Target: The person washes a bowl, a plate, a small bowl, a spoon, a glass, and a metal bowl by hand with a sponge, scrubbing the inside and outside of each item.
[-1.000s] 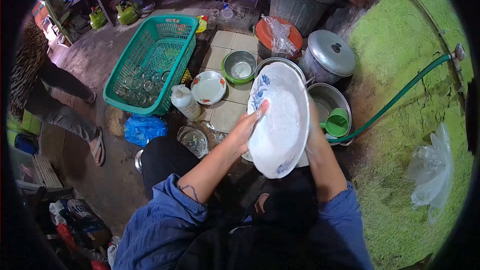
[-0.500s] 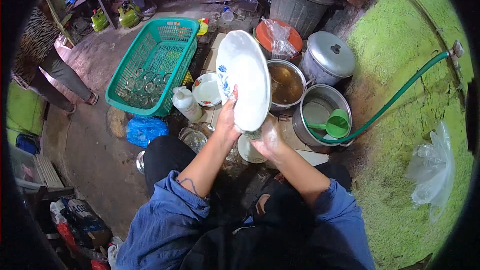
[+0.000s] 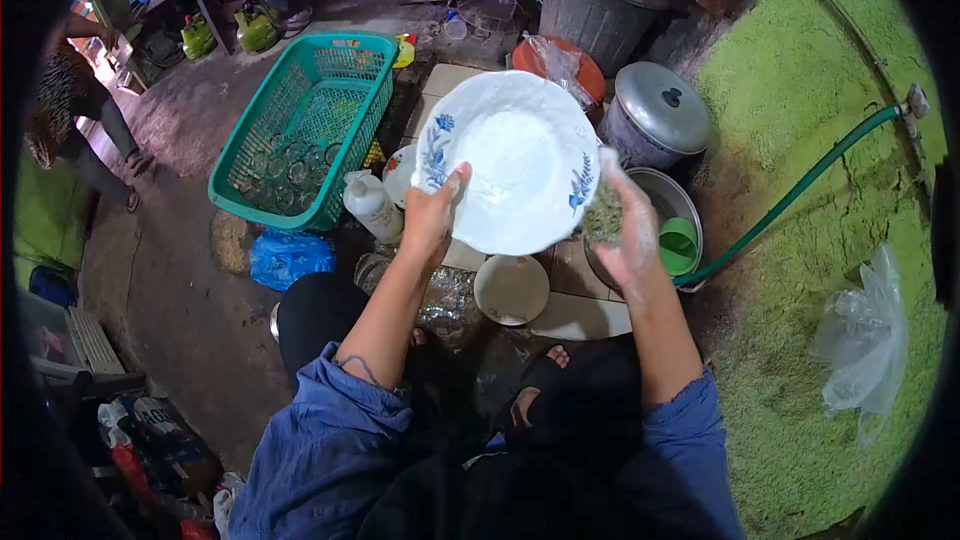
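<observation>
My left hand [image 3: 436,215] grips the lower left rim of a white plate [image 3: 515,165] with blue flowers, its thumb on the front face. The plate is raised with its wet inner face toward me. At its right edge, my right hand [image 3: 634,235] is closed on a greenish scrubbing pad [image 3: 602,213], with foam on the fingers. Below the plate, a small pale bowl [image 3: 511,290] rests near the tiles. A white bottle [image 3: 373,208] stands left of my left hand, beside a partly hidden plate [image 3: 399,176].
A green basket [image 3: 228,202] holds several glasses. At right are a lidded pot [image 3: 660,105], an open pot with a green dipper [image 3: 679,245], and a green hose [image 3: 800,215]. A blue bag [image 3: 291,258] lies at left. Another person [image 3: 85,105] stands at far left.
The plate has turned to face me. My right hand has moved right and up from beneath it, bringing the pad into view. The other person has shifted.
</observation>
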`<state>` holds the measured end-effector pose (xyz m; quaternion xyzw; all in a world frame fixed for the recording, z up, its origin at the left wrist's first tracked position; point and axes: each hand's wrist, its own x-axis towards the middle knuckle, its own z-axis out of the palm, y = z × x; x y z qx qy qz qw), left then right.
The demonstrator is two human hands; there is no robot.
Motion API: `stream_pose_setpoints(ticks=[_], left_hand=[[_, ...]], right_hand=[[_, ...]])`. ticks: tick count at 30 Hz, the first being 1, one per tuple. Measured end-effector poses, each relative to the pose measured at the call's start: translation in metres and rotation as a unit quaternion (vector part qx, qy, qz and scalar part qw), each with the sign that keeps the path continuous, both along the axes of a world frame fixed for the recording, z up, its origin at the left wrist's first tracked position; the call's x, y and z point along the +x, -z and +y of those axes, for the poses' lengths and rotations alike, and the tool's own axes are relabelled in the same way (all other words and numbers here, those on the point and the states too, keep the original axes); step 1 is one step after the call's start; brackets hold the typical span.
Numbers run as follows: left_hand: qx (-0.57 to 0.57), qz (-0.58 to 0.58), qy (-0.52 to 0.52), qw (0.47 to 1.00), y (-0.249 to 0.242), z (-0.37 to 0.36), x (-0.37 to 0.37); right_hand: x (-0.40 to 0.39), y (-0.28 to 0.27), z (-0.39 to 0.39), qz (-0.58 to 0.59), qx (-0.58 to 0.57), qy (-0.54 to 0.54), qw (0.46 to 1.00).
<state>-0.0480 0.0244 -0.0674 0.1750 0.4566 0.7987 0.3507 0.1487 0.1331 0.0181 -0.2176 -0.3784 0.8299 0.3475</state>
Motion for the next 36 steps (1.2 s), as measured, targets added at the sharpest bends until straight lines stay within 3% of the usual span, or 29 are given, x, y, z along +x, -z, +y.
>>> stream_pose_setpoints(ticks=[4, 7, 10, 14, 22, 26, 29, 31, 33, 34, 35, 36], left_hand=[[-0.035, -0.025, 0.057, 0.997, 0.006, -0.001, 0.02], [-0.048, -0.056, 0.099, 0.992, 0.003, -0.004, 0.045], [-0.147, -0.094, 0.193, 0.966, -0.007, -0.01, 0.058], [-0.141, -0.108, 0.24, 0.954, -0.009, -0.012, 0.059], [-0.043, -0.205, 0.119, 0.971, -0.005, -0.005, 0.053], [0.005, -0.149, 0.055, 0.987, -0.014, -0.009, 0.029], [0.044, -0.112, 0.036, 0.992, -0.046, -0.019, 0.031], [0.053, -0.124, 0.04, 0.99, -0.047, -0.02, 0.03], [0.07, -0.13, 0.038, 0.988, -0.045, -0.02, 0.033], [0.07, -0.131, 0.038, 0.988, -0.041, -0.018, 0.032], [0.045, -0.124, 0.008, 0.991, -0.036, -0.017, 0.029], [0.02, -0.118, -0.023, 0.993, -0.033, -0.016, 0.026]], right_hand=[[0.0, -0.019, 0.014, 0.048, 0.119, -0.034, 0.991], [0.001, -0.019, 0.021, 0.025, 0.126, -0.075, 0.989], [-0.017, -0.01, 0.025, -0.006, 0.091, -0.06, 0.994], [-0.025, 0.007, -0.005, 0.008, 0.039, -0.048, 0.998], [-0.014, 0.023, -0.014, 0.024, -0.055, -0.036, 0.998], [-0.023, 0.04, -0.035, 0.044, -0.109, -0.025, 0.993], [-0.011, 0.043, -0.015, 0.093, -0.152, -0.053, 0.983], [-0.007, 0.04, -0.014, 0.132, -0.178, -0.081, 0.972], [-0.01, 0.038, -0.026, 0.116, -0.166, -0.037, 0.979], [-0.018, 0.048, -0.034, 0.146, -0.227, -0.06, 0.961], [-0.023, 0.056, -0.046, 0.146, -0.227, -0.06, 0.961], [-0.03, 0.051, -0.066, 0.065, -0.22, -0.045, 0.972]])
